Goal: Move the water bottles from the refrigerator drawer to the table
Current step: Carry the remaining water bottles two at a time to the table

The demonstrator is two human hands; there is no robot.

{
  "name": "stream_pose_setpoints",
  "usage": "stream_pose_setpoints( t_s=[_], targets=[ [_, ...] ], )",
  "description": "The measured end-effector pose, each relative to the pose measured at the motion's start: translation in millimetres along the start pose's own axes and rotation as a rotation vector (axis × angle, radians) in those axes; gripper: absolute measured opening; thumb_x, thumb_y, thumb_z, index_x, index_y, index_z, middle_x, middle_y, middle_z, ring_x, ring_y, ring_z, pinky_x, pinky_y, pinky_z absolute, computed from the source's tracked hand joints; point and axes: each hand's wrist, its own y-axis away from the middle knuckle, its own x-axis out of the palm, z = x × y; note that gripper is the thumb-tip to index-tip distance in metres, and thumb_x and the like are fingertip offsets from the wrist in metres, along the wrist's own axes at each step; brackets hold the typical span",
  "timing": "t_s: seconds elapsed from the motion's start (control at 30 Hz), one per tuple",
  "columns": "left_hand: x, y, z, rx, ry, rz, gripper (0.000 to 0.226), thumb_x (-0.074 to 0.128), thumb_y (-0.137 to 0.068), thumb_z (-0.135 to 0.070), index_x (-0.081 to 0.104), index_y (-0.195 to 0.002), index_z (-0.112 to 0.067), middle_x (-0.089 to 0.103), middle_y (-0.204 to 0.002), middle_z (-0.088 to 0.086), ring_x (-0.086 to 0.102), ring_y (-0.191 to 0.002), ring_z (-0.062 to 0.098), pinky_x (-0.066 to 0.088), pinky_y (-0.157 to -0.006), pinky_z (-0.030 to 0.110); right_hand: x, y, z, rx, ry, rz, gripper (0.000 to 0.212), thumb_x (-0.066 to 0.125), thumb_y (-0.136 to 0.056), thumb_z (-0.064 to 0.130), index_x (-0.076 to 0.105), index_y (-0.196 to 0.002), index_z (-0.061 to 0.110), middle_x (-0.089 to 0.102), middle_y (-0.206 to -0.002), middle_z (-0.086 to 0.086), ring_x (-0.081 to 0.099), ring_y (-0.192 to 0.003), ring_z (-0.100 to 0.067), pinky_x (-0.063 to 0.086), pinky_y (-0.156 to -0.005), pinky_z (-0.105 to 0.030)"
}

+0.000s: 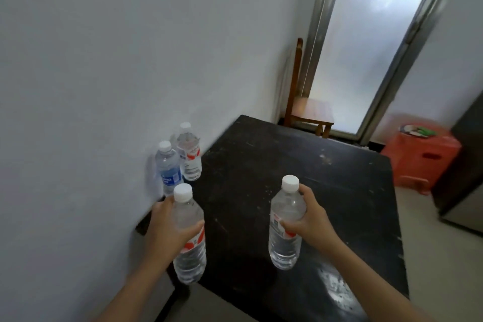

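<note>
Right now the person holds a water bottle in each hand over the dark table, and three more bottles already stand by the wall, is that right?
Not quite: the head view shows two bottles by the wall, not three, a blue-labelled bottle and a red-labelled bottle. The rest holds: the left hand and right hand each grip a water bottle over the dark table.

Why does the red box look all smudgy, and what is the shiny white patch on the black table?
Head view: the red plastic box at the edge is smeared by motion blur; the white patch is glare from the bright frosted glass door reflecting off the dark wooden table; the straight walls lean, bent by the wide-angle lens.
</note>
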Motion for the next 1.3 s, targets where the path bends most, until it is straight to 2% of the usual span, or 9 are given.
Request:
stream_pose_setpoints(
  t_s=[0.13, 0.27, 0.47, 0.6, 0.73, 0.83, 1.0, 1.13, 1.3],
  targets=[
    [37, -30, 17, -0.052, 0.015, 0.063, 0.060, 0.073, -0.047, -0.065, 0.056, -0.090, -0.027, 0.062, -0.089, 0.003, 0.064, -0.080, 0.014, 0.056, -0.072, 0.043, -23, -23, -16, 0.043, -0.019, -0.041, 0.083, 0.078, -0.068, 0.011, 0.031, -0.134, 0.029, 0.051, -0.116, 0.004, 0.052, -0.110, -0.019, 0.050, -0.092, -0.040],
    [69, -41, 9, -0.091, 0.049, 0.048, 0.060, 0.075, -0.044, -0.061, 0.057, -0.088, -0.026, 0.062, -0.089, 0.009, 0.065, -0.080, 0.017, 0.055, -0.073, 0.045, -35, -42, -25, 0.065, -0.028, -0.088, 0.080, 0.078, -0.068, 0.008, 0.034, -0.132, 0.030, 0.052, -0.109, 0.007, 0.054, -0.106, -0.018, 0.051, -0.088, -0.036],
    [101, -79, 0, -0.022, 0.062, 0.075, 0.073, 0.068, -0.047, -0.076, 0.057, -0.100, -0.026, 0.062, -0.096, 0.008, 0.065, -0.086, 0.014, 0.056, -0.075, 0.042, -34, -69, -32, 0.074, -0.066, -0.114, 0.073, 0.077, -0.069, 0.008, 0.035, -0.117, 0.043, 0.053, -0.102, 0.018, 0.055, -0.101, -0.012, 0.050, -0.087, -0.032],
    [108, -109, -26, 0.060, 0.077, 0.029, 0.072, 0.074, -0.049, -0.063, 0.054, -0.106, -0.025, 0.057, -0.106, 0.002, 0.061, -0.095, 0.014, 0.053, -0.082, 0.041, -29, -89, -28, 0.071, -0.066, -0.136, 0.075, 0.077, -0.067, 0.006, 0.033, -0.105, 0.054, 0.055, -0.102, 0.018, 0.057, -0.097, -0.009, 0.051, -0.085, -0.032],
    [116, -152, -50, 0.140, 0.074, -0.031, 0.068, 0.085, -0.055, -0.035, 0.052, -0.112, -0.017, 0.050, -0.109, 0.004, 0.055, -0.096, 0.017, 0.051, -0.081, 0.040, -25, -118, -17, 0.066, -0.038, -0.132, 0.076, 0.078, -0.067, 0.007, 0.033, -0.110, 0.050, 0.056, -0.103, 0.015, 0.057, -0.098, -0.011, 0.051, -0.086, -0.031],
    [127, -192, -56, 0.152, 0.089, -0.079, 0.071, 0.085, -0.057, -0.029, 0.051, -0.117, -0.015, 0.048, -0.110, 0.006, 0.051, -0.102, 0.019, 0.048, -0.084, 0.039, -21, -150, -8, 0.069, -0.020, -0.097, 0.078, 0.078, -0.067, 0.005, 0.032, -0.120, 0.039, 0.054, -0.110, 0.010, 0.055, -0.104, -0.016, 0.051, -0.090, -0.035],
    [141, -239, -59, 0.121, 0.084, -0.160, 0.071, 0.084, -0.059, -0.029, 0.051, -0.119, -0.012, 0.043, -0.109, 0.007, 0.051, -0.103, 0.026, 0.044, -0.078, 0.035, -11, -201, 7, 0.078, -0.011, -0.097, 0.079, 0.078, -0.067, 0.002, 0.031, -0.120, 0.037, 0.048, -0.106, 0.019, 0.051, -0.104, -0.011, 0.048, -0.093, -0.037],
    [149, -274, -48, 0.128, 0.079, -0.211, 0.069, 0.083, -0.060, -0.028, 0.052, -0.120, -0.014, 0.037, -0.105, 0.000, 0.047, -0.101, 0.021, 0.039, -0.075, 0.029, 4, -250, 17, 0.054, 0.049, -0.047, 0.079, 0.078, -0.068, 0.007, 0.030, -0.123, 0.038, 0.048, -0.111, 0.012, 0.051, -0.105, -0.011, 0.048, -0.086, -0.027],
    [163, -305, -40, 0.019, 0.134, -0.328, 0.062, 0.084, -0.060, -0.017, 0.057, -0.115, -0.009, 0.045, -0.109, 0.015, 0.050, -0.101, 0.032, 0.041, -0.074, 0.033, 27, -311, 25, 0.022, 0.097, 0.025, 0.079, 0.077, -0.069, 0.007, 0.028, -0.121, 0.040, 0.048, -0.112, 0.009, 0.051, -0.106, -0.012, 0.047, -0.081, -0.023]
  ],
)
